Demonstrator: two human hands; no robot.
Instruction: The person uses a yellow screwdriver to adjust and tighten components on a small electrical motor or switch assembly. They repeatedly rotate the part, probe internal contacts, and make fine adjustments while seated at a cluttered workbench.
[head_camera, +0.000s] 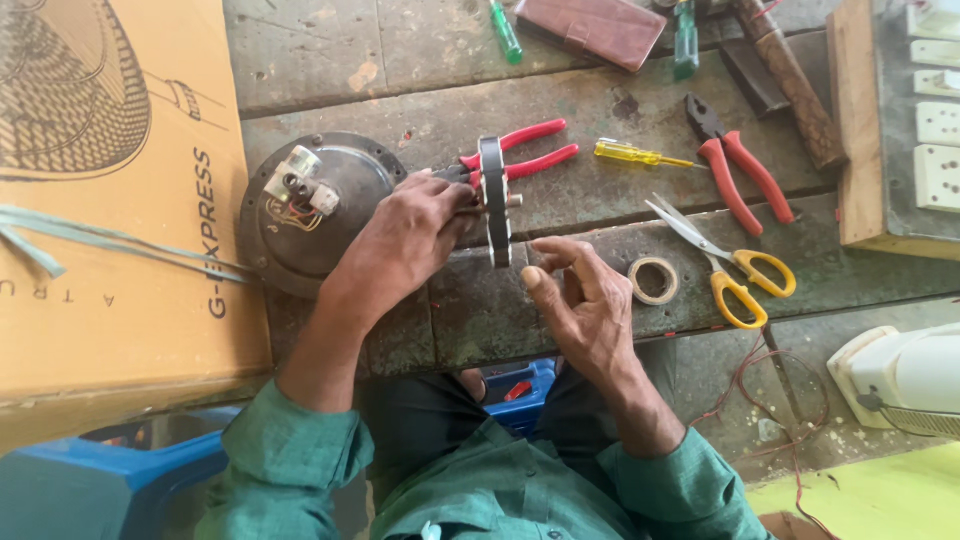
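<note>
My left hand (405, 240) grips a round metal motor part on a short shaft (494, 200), held on edge over the worn wooden bench (500, 320). Just below and right of that part, my right hand (580, 300) hovers with its fingers apart and nothing in it. Red-handled pliers (530, 150) lie behind the part, close to my left fingers. A round grey motor housing (310, 210) with white terminal blocks and thin wires lies flat to the left of my left hand.
A large cardboard box (110, 200) fills the left. On the bench lie a yellow screwdriver (640, 155), red pliers (740, 175), yellow-handled scissors (725, 260), a tape roll (655, 280), green screwdrivers, a brown wallet and a hammer. A switch board stands at right; a white fan part (895, 380) sits low right.
</note>
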